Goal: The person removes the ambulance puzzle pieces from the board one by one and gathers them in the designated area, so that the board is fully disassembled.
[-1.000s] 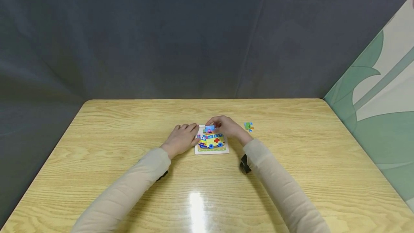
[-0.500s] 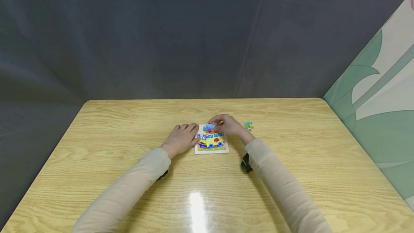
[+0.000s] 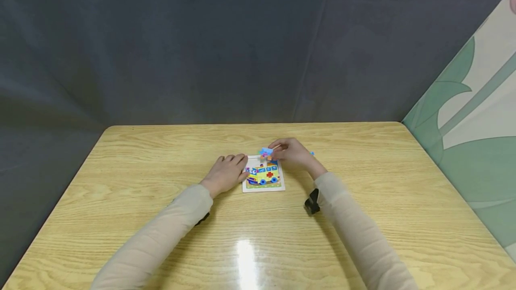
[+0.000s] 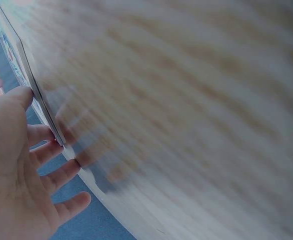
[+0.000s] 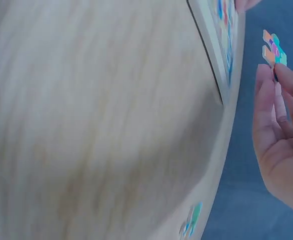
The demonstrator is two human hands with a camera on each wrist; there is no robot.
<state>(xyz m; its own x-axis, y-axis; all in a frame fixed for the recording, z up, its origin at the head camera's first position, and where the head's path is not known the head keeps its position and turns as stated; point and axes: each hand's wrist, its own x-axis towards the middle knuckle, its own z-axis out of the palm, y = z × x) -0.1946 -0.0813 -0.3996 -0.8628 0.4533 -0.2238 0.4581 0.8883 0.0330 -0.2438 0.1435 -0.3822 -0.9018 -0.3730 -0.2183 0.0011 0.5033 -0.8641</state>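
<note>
A small jigsaw board [image 3: 264, 190] with a white rim and a yellow ambulance picture lies on the table. White bare backing shows at its upper left. My left hand [image 3: 226, 173] rests along its left side; in the left wrist view the thumb and nearest fingers touch the rim, the others spread out straight. My right hand [image 3: 293, 152] pinches a blue, pink and orange jigsaw piece [image 3: 265, 153] between thumb and fingertips. That piece is raised above the board's top edge, tilted, as the right wrist view also shows [image 5: 275, 50].
Another jigsaw piece [image 5: 191, 220] lies on the wooden table [image 3: 363, 169] to the right of the board; in the head view my right hand mostly hides it. A dark curtain [image 3: 201, 48] hangs behind the table, and a leaf-patterned wall [image 3: 479, 147] stands at the right.
My right hand has lifted the pinched jigsaw piece off the board's upper part and moved it slightly right and away, uncovering white backing. The left hand has stayed in place.
</note>
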